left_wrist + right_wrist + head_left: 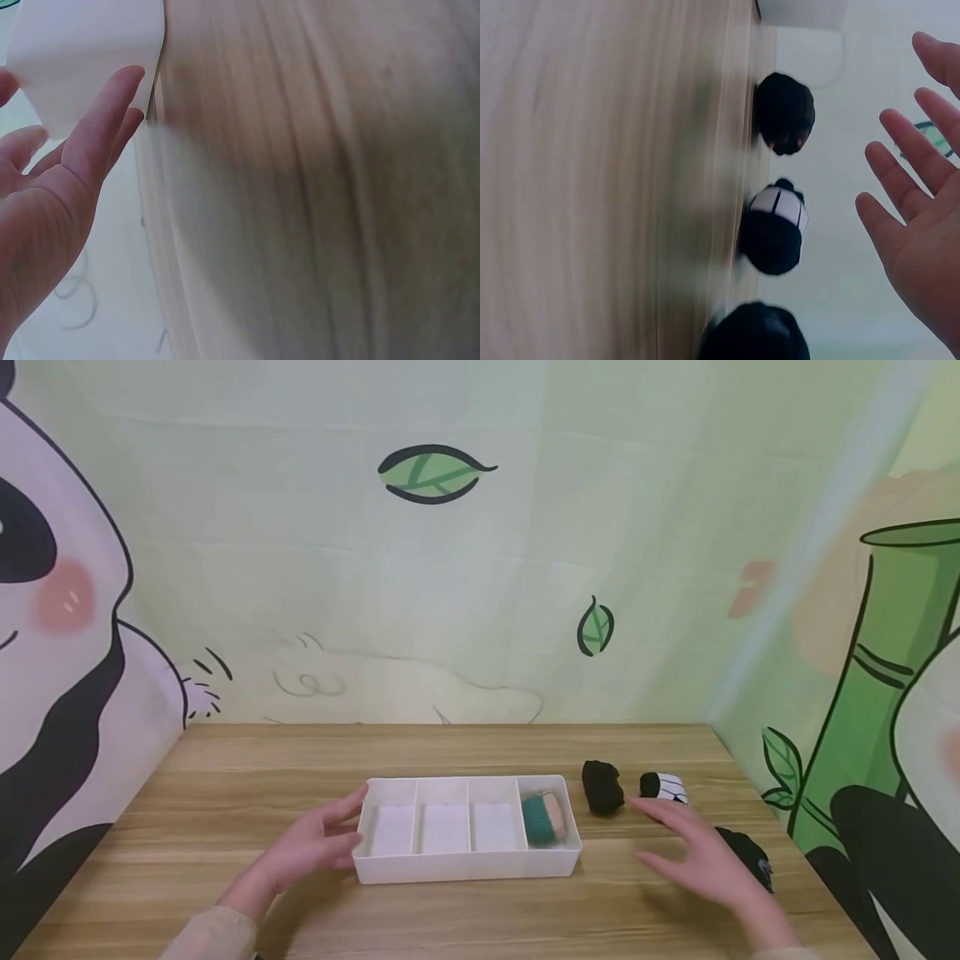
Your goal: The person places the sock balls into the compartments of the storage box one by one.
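Note:
A white divided box (468,867) with several compartments lies on the table. In its rightmost compartment sits a teal and pinkish-beige rolled sock (542,818). My left hand (318,839) is at the box's left end, its extended fingers against the end wall (90,67). Over the table to the right hovers my right hand (701,852), fingers spread, holding nothing. Beyond its fingertips lie a black rolled sock (602,788) and a black-and-white one (666,787). Another black bundle, apparently a rolled sock (746,856), is partly hidden behind that hand.
The wood-grain table (420,918) runs back to a cloth backdrop (300,568) printed with pandas, leaves and bamboo. The black sock nearest the box stands just off its right end. All three loose bundles lie along the table's right side.

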Available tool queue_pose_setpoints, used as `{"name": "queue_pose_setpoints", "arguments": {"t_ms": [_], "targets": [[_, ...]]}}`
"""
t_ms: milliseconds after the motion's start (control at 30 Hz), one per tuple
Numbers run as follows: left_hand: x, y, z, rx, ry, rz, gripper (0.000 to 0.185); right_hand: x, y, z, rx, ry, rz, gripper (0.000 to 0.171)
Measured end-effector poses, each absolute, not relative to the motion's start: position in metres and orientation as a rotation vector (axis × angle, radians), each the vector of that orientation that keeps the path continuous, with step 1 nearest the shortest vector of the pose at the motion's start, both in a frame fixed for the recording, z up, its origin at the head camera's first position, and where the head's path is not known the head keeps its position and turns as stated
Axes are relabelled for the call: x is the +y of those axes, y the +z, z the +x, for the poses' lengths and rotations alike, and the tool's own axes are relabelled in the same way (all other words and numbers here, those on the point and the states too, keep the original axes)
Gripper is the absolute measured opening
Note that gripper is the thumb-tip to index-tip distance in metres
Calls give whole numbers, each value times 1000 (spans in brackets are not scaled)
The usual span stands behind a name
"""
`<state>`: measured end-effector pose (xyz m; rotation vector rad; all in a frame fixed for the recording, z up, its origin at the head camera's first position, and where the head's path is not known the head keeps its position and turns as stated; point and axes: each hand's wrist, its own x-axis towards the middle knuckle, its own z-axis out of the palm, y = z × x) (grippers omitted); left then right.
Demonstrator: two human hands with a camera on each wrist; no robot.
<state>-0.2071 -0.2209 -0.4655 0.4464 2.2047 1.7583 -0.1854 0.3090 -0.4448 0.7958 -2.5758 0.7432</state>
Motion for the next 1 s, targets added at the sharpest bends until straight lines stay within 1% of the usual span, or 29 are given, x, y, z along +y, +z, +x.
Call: {"name": "queue_pose_setpoints", "arguments": {"t_ms": [200, 467, 1000], "targets": [[-222, -466, -206, 2193, 1775, 443, 72, 323, -448, -182, -2588, 744, 758, 73], [-220, -465, -206, 2189, 1772, 431, 72, 338, -444, -176, -2634, 723, 681, 74], [-220, -464, -206, 2178, 1775, 423, 72, 365, -443, -172, -2587, 844, 677, 81]]}}
